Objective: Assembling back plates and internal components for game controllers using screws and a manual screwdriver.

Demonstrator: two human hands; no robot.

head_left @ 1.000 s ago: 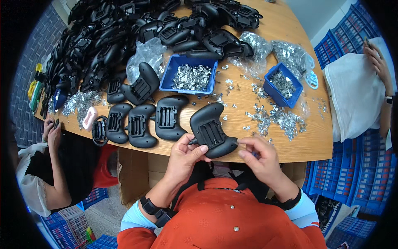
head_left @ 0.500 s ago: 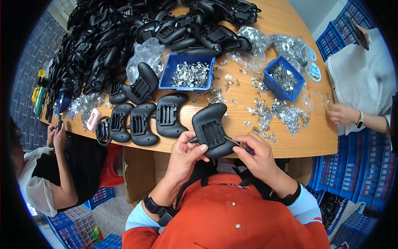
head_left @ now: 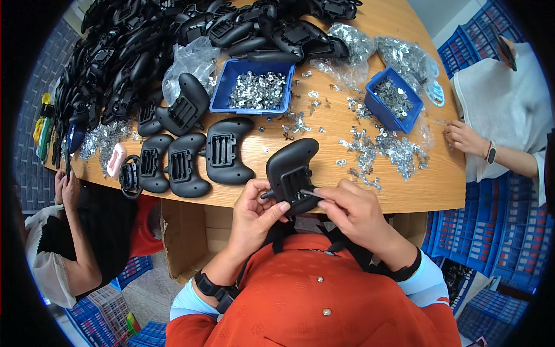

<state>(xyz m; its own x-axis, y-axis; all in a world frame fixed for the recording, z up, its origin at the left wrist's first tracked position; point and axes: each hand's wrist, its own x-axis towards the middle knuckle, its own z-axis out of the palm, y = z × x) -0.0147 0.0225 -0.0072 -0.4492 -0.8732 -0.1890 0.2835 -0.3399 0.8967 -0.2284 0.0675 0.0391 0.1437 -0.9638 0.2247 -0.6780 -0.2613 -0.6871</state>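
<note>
My left hand [head_left: 258, 209] grips the lower left of a black game controller shell [head_left: 290, 168], thumb on its face. The shell is tilted above the table's near edge, its slotted battery compartment facing up. In the fingers of my right hand [head_left: 355, 211] is a thin metal tool [head_left: 313, 194], its tip at the compartment's lower right. Its handle end is hidden by the fingers. Left of my hands lie similar shells, the nearest a black shell [head_left: 228, 151]. A blue bin [head_left: 218, 89] of small metal clips stands behind them.
A second blue bin [head_left: 381, 115] and loose metal clips [head_left: 399, 153] lie on the right of the wooden table [head_left: 324, 225]. Black shells [head_left: 127, 58] are heaped at the back left. Co-workers sit on both sides; one person's hand [head_left: 465, 140] rests by the right edge.
The shell has tilted more steeply in my left hand. My right hand has turned, bringing the tool's tip from the shell's right edge into the compartment. The view has shifted slightly.
</note>
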